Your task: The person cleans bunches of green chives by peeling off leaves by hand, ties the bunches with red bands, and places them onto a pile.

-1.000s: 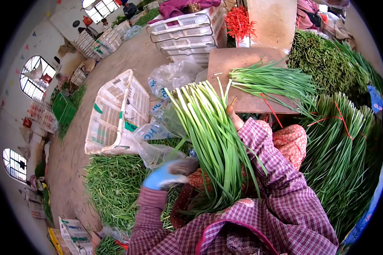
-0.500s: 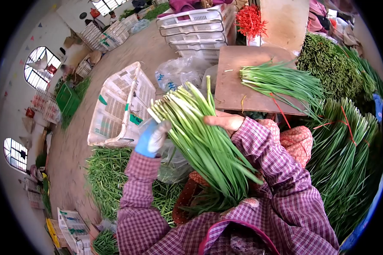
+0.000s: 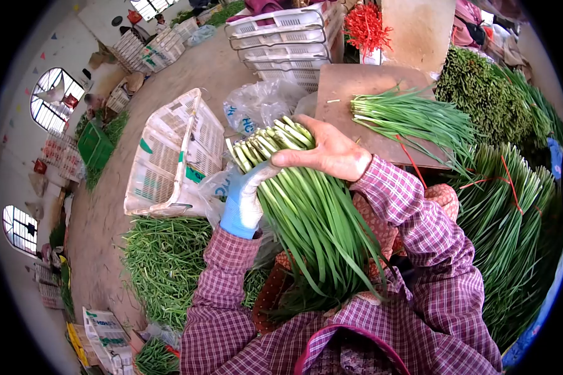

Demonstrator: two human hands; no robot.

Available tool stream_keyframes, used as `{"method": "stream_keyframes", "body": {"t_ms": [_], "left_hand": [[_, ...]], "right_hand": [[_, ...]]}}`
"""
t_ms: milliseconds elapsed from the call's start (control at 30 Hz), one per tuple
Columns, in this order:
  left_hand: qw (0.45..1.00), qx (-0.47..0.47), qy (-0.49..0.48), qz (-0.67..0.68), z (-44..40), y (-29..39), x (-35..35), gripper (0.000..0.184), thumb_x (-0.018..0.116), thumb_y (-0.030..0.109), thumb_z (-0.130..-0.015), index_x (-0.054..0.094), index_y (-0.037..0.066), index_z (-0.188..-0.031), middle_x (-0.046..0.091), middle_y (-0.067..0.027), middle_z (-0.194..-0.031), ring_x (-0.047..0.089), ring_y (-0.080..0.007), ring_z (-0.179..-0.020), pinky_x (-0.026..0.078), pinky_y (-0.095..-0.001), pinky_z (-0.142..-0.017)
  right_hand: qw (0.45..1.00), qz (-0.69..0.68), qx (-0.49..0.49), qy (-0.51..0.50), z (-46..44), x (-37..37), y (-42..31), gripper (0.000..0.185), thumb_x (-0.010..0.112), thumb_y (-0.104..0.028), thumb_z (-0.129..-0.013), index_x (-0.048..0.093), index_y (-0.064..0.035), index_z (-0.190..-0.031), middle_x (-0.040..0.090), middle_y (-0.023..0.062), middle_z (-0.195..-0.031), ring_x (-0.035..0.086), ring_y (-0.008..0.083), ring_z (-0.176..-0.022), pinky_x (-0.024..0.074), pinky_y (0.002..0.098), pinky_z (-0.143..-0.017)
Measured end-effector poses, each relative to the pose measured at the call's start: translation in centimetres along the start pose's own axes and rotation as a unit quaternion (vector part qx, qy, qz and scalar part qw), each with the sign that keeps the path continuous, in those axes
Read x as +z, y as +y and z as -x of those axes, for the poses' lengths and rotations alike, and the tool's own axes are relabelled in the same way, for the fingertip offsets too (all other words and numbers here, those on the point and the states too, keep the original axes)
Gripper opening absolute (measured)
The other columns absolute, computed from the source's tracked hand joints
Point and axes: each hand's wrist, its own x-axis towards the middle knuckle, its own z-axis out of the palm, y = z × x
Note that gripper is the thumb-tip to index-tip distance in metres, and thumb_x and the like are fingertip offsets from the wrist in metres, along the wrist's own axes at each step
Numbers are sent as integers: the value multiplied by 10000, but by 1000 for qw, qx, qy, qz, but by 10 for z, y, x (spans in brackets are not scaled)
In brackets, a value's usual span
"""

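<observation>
We're getting pretty bright, soft daylight here, with the arched windows [image 3: 17,226] on the left glaring nearly white. The green bundle [image 3: 319,219] is looking crisp, but we're seeing mushy far crates [image 3: 164,51] and heavy fisheye bending toward black corners.

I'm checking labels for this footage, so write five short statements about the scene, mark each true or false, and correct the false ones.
1. The left hand wears a glove, while the right hand is bare. True.
2. Nothing lies on the brown board. False: a second bunch of greens lies on the brown board.
3. Both hands grip the held bunch near its pale ends. True.
4. The crate nearest the left hand is green. False: the nearest one is a white crate.
5. The sleeves are plain blue. False: the sleeves are purple checked cloth.
</observation>
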Motion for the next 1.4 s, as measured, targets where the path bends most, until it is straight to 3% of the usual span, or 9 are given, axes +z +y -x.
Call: {"method": "stream_keyframes", "body": {"t_ms": [100, 133, 300, 567, 600, 767, 867, 1167, 1400], "left_hand": [[970, 126, -25, -207, 5, 0, 2, 275, 569, 84, -883, 592, -9, -1141, 613, -92, -1131, 593, -163, -1033, 488, -285, -897], [998, -17, 57, -14, 1, 13, 20, 308, 608, 66, -836, 580, 5, -1136, 623, -71, -1055, 615, -148, -944, 509, -272, -840], [992, -43, 83, 84, 3, 22, 22, 329, 619, 45, -802, 565, 18, -1126, 626, -65, -996, 631, -143, -854, 541, -281, -754], [999, 15, 52, 8, -1, 24, 25, 350, 640, 55, -822, 555, 0, -1157, 617, -75, -1071, 615, -149, -964, 521, -272, -824], [998, 13, 58, 18, -3, 25, 26, 362, 649, 56, -815, 556, -4, -1160, 627, -75, -1053, 629, -151, -933, 537, -276, -787], [996, 3, 92, 8, -4, 46, 26, 266, 637, 161, -823, 616, -8, -1027, 658, -99, -936, 659, -163, -803, 565, -271, -722], [998, 5, 57, -37, -14, 73, -4, 353, 627, 358, -786, 654, 24, -895, 665, -120, -882, 644, -195, -797, 540, -323, -737], [956, 228, 153, -102, -16, 171, -147, 159, 588, 134, -863, 533, 26, -966, 595, -72, -778, 623, -231, -782, 524, -382, -794], [961, 174, 24, -211, -7, 160, -47, 294, 690, 133, -754, 529, 21, -973, 543, -38, -776, 578, -136, -626, 517, -256, -574]], "right_hand": [[995, 92, 1, 30, -3, 0, -6, 840, 721, -510, -725, 462, 108, -1232, 613, 283, -1072, 611, 345, -1027, 465, 383, -899], [997, 75, 2, 35, -7, -1, -4, 792, 718, -483, -733, 483, 95, -1220, 621, 272, -1063, 615, 336, -1022, 466, 379, -899], [998, -40, -3, 57, -11, -7, 6, 588, 702, -374, -770, 552, 19, -1181, 653, 192, -1058, 629, 258, -1005, 465, 348, -901], [993, 97, -46, 47, -15, 3, -17, 789, 728, -486, -704, 505, 85, -1200, 615, 263, -1075, 602, 321, -1040, 448, 366, -932], [985, 164, -32, 51, -17, 3, -19, 617, 730, -385, -775, 542, 51, -1167, 658, 161, -1015, 623, 209, -930, 477, 337, -863], [999, 7, -18, 33, -31, -8, -22, 570, 750, -354, -721, 600, 37, -1108, 674, 165, -896, 656, 205, -786, 527, 311, -734], [992, -3, -24, 128, -34, -39, -27, 430, 753, -308, -732, 617, 0, -1000, 655, 79, -815, 609, 138, -668, 517, 277, -632], [922, 80, -132, 356, 11, -123, -10, 440, 687, -325, -826, 561, -15, -1112, 638, 55, -831, 618, 118, -685, 532, 233, -611], [948, 216, -145, 183, -21, -37, -67, 421, 673, -315, -835, 552, -8, -1097, 672, 122, -935, 664, 168, -789, 574, 315, -721]]}}
